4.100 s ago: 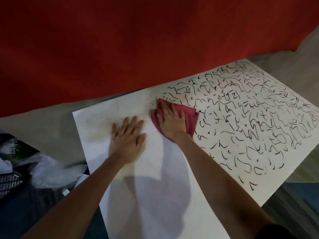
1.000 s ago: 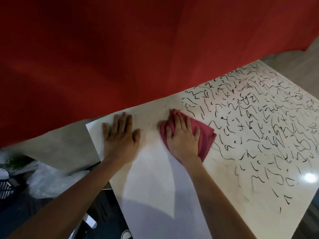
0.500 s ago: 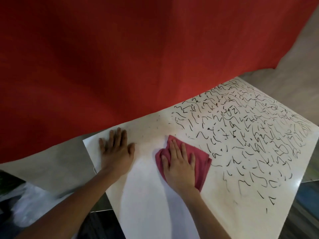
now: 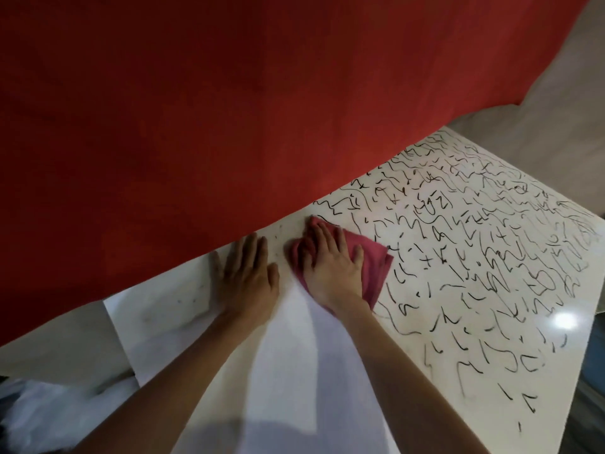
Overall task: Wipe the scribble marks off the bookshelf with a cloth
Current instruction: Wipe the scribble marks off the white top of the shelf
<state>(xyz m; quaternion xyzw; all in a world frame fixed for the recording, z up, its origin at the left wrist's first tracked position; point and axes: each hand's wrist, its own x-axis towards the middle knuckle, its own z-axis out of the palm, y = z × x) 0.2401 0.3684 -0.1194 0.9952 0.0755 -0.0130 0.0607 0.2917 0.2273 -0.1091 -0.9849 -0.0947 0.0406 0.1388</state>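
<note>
Fingers [image 4: 322, 239] of right hand [image 4: 330, 270] spread flat, pressed on cloth [image 4: 376, 267], which got shoved back up to far edge by red wall [image 4: 229, 109]. Left hand [image 4: 245, 280] flat too, braced on wiped bookshelf [image 4: 294, 362] patch. Scribble marks [image 4: 474, 257] on the right mostly untouched, so loads left tbh.

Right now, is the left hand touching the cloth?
Apart. The head view shows a strip of bare shelf between the thumb of the left hand and the edge of the cloth.

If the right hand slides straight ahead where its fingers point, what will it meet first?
Most likely the big red surface behind the white scribbled board; the right hand, flat on the pink cloth, points at it.
</note>
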